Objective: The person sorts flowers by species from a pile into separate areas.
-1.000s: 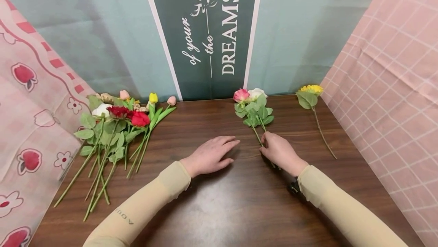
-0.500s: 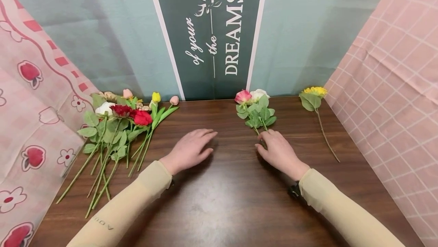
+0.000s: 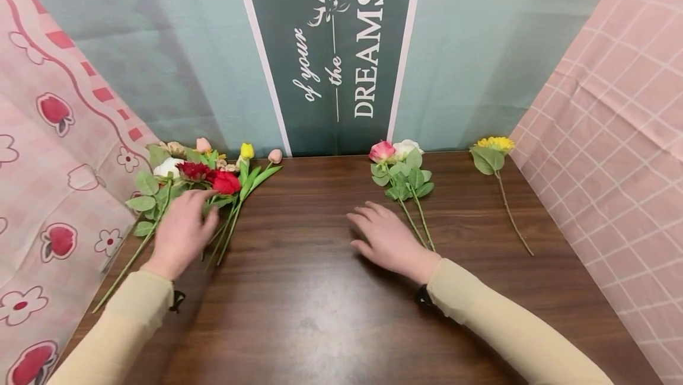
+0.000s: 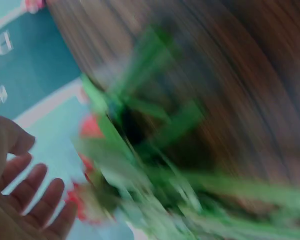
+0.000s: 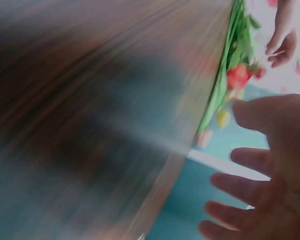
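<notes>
In the head view my left hand (image 3: 183, 231) hovers over the pile of flowers at the left, its fingers loosely bent and holding nothing. Below and around it lie a white rose (image 3: 168, 167), a dark red flower (image 3: 193, 171), a red rose (image 3: 226, 182) and a yellow tulip (image 3: 246, 150); the hand hides several stems. My right hand (image 3: 388, 238) is spread over the middle of the table, fingers relaxed with nothing in them. Just to its right lie a pink rose (image 3: 382, 151) and a white rose (image 3: 407, 148), side by side. Both wrist views are blurred.
A sunflower (image 3: 494, 145) lies at the right on the brown wooden table (image 3: 320, 302). Behind stands a teal cloth with white lettering (image 3: 368, 53). Pink patterned cloth (image 3: 58, 242) hangs at the left, and pink checked cloth (image 3: 603, 136) at the right.
My left hand has swung left from the middle of the table to the flower pile. My right hand has let go of the pink and white rose stems and shifted left.
</notes>
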The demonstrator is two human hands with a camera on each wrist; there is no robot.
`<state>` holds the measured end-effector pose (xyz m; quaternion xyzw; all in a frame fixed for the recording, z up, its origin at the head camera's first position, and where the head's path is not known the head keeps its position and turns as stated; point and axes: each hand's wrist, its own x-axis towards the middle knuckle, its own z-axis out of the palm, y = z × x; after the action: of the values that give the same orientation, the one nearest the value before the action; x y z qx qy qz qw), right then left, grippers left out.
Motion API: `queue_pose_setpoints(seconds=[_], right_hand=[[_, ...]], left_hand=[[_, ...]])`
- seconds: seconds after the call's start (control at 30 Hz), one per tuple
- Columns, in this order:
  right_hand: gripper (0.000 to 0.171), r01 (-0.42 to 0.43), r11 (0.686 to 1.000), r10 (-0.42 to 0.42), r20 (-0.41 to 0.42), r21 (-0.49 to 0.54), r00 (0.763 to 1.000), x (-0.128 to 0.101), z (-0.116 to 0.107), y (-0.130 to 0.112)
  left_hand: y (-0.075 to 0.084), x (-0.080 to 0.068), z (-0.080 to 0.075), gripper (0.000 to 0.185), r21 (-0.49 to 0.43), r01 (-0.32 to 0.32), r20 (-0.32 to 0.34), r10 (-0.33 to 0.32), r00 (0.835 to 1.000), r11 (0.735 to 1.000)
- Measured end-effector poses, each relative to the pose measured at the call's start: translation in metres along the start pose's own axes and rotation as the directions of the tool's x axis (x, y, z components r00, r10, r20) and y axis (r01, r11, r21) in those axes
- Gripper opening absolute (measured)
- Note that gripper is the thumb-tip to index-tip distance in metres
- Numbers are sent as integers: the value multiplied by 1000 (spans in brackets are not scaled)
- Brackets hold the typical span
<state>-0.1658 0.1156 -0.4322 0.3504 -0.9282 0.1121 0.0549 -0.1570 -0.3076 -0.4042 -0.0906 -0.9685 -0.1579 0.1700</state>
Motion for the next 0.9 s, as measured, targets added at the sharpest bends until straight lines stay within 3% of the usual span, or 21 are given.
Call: queue_pose_setpoints(seconds=[0.07, 0.13, 0.23, 0.43, 0.6, 0.9], right_hand=[[67, 21, 1000, -21, 80, -8, 997, 9, 3, -17], [73, 48, 999, -47, 144, -7, 989, 18, 6, -35], [74, 108, 994, -105, 202, -5, 974, 32, 10, -64], [68, 224, 974, -222, 236, 19, 946, 54, 13, -109], [65, 269, 963, -267, 217, 19, 939, 63, 13, -126], [61, 246, 969, -244, 228, 19, 943, 55, 18, -120]], left_hand=[[-19, -5, -11, 36, 14, 102, 13, -102, 995, 995], [-35, -8, -20, 35, 34, 189, 65, -190, 980, 981], [-54, -9, -29, 37, 57, 253, 162, -259, 952, 966], [-69, 0, -32, 34, 51, 290, 284, -292, 913, 956], [-72, 8, -28, 34, 48, 313, 343, -310, 887, 949], [-76, 8, -24, 31, 68, 349, 327, -351, 877, 935]])
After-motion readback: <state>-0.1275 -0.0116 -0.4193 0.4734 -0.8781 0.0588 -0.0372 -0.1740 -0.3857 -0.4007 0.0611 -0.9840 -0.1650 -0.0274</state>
